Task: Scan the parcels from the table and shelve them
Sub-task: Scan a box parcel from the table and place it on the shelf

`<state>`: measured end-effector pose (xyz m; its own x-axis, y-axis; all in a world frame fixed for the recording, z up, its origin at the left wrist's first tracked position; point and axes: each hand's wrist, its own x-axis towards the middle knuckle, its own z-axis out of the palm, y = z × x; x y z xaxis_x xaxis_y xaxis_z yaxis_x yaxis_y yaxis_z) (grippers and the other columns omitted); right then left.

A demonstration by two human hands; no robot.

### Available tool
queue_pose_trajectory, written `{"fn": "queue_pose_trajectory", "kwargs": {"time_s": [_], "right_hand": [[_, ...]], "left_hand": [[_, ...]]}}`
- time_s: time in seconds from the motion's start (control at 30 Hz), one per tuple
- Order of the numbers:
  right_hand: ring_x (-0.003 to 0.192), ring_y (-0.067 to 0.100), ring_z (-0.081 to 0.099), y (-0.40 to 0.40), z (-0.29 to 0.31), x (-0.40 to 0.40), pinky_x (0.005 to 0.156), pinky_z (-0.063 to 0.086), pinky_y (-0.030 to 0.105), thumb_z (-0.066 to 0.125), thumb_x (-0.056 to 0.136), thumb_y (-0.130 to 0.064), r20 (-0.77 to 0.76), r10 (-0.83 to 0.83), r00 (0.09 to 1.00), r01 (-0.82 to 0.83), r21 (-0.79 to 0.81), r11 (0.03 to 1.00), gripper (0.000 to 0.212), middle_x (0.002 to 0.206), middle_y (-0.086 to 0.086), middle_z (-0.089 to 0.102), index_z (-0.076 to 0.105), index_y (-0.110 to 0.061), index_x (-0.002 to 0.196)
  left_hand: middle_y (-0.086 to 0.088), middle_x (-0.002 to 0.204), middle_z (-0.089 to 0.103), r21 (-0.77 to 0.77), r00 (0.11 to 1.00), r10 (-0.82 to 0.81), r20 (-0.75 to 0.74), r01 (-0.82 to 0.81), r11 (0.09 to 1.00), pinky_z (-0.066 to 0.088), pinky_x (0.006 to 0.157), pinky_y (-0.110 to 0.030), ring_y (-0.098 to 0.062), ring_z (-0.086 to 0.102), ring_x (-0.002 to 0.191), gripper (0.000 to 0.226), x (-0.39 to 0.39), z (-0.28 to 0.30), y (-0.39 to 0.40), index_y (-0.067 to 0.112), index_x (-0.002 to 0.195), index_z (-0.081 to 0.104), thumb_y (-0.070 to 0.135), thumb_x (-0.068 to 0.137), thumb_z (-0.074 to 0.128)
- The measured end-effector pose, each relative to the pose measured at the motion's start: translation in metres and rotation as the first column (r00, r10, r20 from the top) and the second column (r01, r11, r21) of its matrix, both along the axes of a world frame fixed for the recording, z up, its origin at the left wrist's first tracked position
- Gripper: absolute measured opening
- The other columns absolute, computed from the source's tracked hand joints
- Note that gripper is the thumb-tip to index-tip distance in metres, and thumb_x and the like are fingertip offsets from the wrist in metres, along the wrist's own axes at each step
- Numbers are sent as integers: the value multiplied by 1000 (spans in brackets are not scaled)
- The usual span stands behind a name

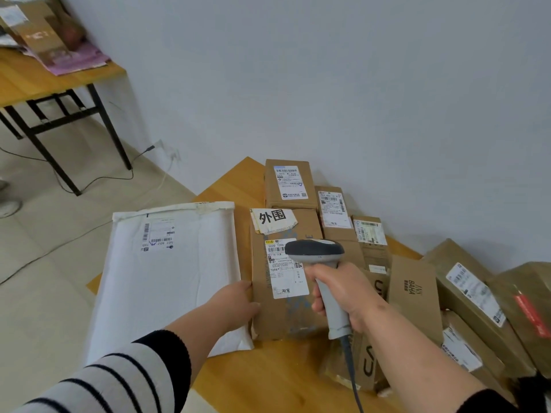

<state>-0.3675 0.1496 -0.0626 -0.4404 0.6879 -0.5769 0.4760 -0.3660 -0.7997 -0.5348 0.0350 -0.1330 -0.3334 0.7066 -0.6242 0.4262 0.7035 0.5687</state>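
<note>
Right hand (343, 289): grip wrapped around the grey scanner (320, 263), head hanging right over the label (286, 269) on the brown box (280, 314)
Left hand (235, 302): fingers pretty much straight, pressed on that box's left edge
Box: flat on the wooden worktop (280, 374)
White mailer (167, 275): just left, touching the box
Other boxes (465, 293): piled behind and right, by the wall

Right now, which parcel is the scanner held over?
The scanner hangs over the brown box with the handwritten white sticker, beside the white mailer.
</note>
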Motion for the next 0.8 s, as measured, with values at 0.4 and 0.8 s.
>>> {"fn": "queue_pose_trajectory", "kwargs": {"time_s": [0.4, 0.8], "right_hand": [[82, 27, 57, 15, -36, 0, 70, 45, 36, 71, 84, -26, 85, -231, 969, 227, 54, 972, 24, 89, 14, 61, 63, -8, 97], [65, 22, 63, 17, -40, 7, 51, 49, 27, 74, 82, -28, 38, -182, 983, 186, -150, 971, 19, 67, 6, 66, 67, -11, 89]], "left_hand": [[1, 128, 57, 81, 955, 210, 208, -231, 970, 42, 89, -25, -14, 50, 103, 52, 6, 1, 4, 21, 147, 38, 26, 99, 55], [13, 99, 58, 139, 784, 469, 406, -561, 816, 49, 61, -20, -8, 59, 87, 36, 15, 7, 16, 31, 124, 46, 28, 94, 64]]}}
